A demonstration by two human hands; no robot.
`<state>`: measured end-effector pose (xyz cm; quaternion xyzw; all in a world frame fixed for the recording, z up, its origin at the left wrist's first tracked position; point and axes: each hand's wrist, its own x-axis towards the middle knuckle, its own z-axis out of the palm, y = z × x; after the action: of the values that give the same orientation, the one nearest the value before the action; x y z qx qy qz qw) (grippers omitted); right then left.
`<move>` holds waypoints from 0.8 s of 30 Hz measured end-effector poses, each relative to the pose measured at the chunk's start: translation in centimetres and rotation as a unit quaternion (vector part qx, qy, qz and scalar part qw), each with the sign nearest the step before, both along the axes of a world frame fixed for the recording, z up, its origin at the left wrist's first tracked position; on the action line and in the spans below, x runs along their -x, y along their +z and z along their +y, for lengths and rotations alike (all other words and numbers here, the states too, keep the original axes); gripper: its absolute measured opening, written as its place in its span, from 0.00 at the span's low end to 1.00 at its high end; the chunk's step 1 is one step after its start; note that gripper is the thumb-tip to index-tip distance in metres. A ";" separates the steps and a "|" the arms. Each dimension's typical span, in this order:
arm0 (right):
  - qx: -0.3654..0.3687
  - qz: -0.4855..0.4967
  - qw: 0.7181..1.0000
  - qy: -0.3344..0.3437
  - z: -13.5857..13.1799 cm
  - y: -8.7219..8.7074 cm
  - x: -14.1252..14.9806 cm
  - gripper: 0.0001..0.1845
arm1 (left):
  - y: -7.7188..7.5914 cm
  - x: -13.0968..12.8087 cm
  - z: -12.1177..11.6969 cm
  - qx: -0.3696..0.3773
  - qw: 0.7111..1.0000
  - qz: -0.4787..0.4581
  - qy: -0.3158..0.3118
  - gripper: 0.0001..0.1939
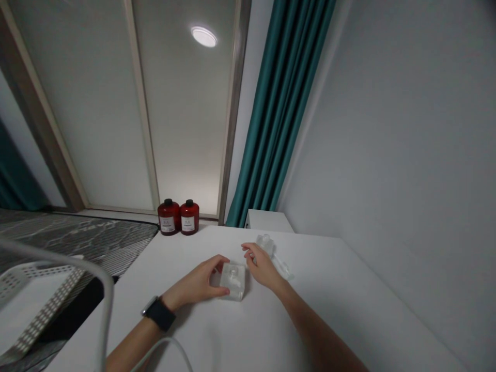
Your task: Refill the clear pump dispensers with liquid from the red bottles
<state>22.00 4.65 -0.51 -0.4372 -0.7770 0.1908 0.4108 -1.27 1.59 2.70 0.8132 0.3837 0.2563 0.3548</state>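
My left hand [205, 281], wearing a dark-strapped watch [159, 312] on its wrist, grips a clear, square, block-like container [233, 279] by its left side, thumb at the near edge and fingers at the far edge. A small round shape shows at the top of the container, which rests on the white table [310, 305]. Just right of it, my right hand [261, 264] hovers with loosely curled fingers apart and nothing visible in them. Beyond that hand lies a clear rounded piece [265, 242], partly hidden, and a clear elongated piece [282, 266] lies beside the wrist.
Two dark red bottles [168, 219] with black caps stand at the table's far left corner. A white perforated basket [50, 294] is at the left, below a pale curved tube [106, 305]. A white cabinet [271, 221] stands behind the table, and a wall [406, 155] borders the right.
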 end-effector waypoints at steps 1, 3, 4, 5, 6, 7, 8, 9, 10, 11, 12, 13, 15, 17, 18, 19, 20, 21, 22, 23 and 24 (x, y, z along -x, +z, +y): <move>0.005 0.003 1.000 -0.003 0.3 -0.1 -0.1 0.20 | 0.1 0.0 -0.1 0.002 1.000 0.000 0.002 0.25; 0.017 0.008 1.000 -0.008 0.6 -0.1 -0.1 0.20 | 0.2 0.0 -0.1 0.004 1.000 0.002 0.005 0.25; 0.025 0.012 1.000 -0.009 0.6 -0.1 -0.2 0.20 | 0.2 0.0 -0.1 0.004 1.000 0.002 0.005 0.26; 0.033 0.015 0.999 -0.007 0.5 -0.1 -0.2 0.19 | 0.1 0.0 0.0 0.004 1.000 0.002 0.003 0.26; 0.043 0.019 0.999 -0.002 0.2 0.0 -0.2 0.19 | 0.0 0.0 0.0 0.005 1.000 0.001 0.002 0.26; 0.053 0.023 0.998 0.005 -0.2 0.0 -0.3 0.19 | -0.1 0.0 0.1 0.004 1.000 0.000 0.000 0.26; 0.063 0.028 0.998 0.013 -0.7 0.1 -0.3 0.20 | -0.2 0.0 0.1 0.003 1.000 -0.001 -0.001 0.25; 0.073 0.034 0.997 0.022 -1.3 0.2 -0.4 0.21 | -0.3 0.0 0.2 0.000 1.000 -0.001 -0.002 0.25; 0.080 0.040 0.996 0.031 -2.0 0.3 -0.5 0.22 | -0.5 -0.1 0.2 -0.004 1.000 -0.002 -0.001 0.25; 0.085 0.047 0.995 0.039 -2.8 0.4 -0.5 0.23 | -0.6 -0.1 0.2 -0.008 1.000 -0.004 0.000 0.25; 0.094 0.054 0.993 0.050 -3.6 0.5 -0.6 0.24 | -0.7 -0.1 0.2 -0.011 1.000 -0.006 0.000 0.25; 0.115 0.064 0.989 0.074 -4.3 0.6 -0.6 0.25 | -0.7 -0.1 0.1 -0.011 1.000 -0.010 0.001 0.25; 0.146 0.062 0.982 0.102 -5.3 0.7 -0.5 0.29 | -0.7 0.1 0.0 -0.004 1.000 -0.018 -0.004 0.26; 0.151 0.042 0.982 0.109 -5.8 0.6 -0.2 0.34 | -0.4 0.3 -0.1 0.003 1.000 -0.020 -0.016 0.27; 0.151 0.029 0.982 0.108 -5.9 0.6 0.1 0.37 | -0.3 0.5 -0.1 0.007 0.999 -0.025 -0.024 0.26; 0.150 0.015 0.983 0.104 -5.9 0.5 0.3 0.39 | -0.2 0.7 -0.1 0.010 0.999 -0.035 -0.032 0.25; 0.148 0.001 0.984 0.098 -5.8 0.4 0.5 0.41 | -0.1 1.0 -0.1 0.013 0.998 -0.048 -0.032 0.24; 0.146 -0.011 0.985 0.089 -5.8 0.2 0.7 0.42 | -0.1 1.1 0.0 0.013 0.998 -0.062 -0.024 0.22; 0.143 -0.021 0.986 0.079 -5.8 0.1 0.9 0.42 | 0.0 1.3 0.1 0.011 0.997 -0.073 -0.004 0.21; 0.141 -0.028 0.987 0.069 -5.8 0.0 1.0 0.41 | 0.0 1.4 0.2 0.006 0.997 -0.078 0.024 0.20; 0.139 -0.032 0.988 0.059 -5.7 -0.1 1.1 0.40 | 0.0 1.4 0.3 -0.001 0.995 -0.076 0.058 0.20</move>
<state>20.88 -1.10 -0.63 -0.4491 -0.7801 0.3070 0.3091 -2.69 1.94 2.73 0.7681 0.4021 0.3377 0.3665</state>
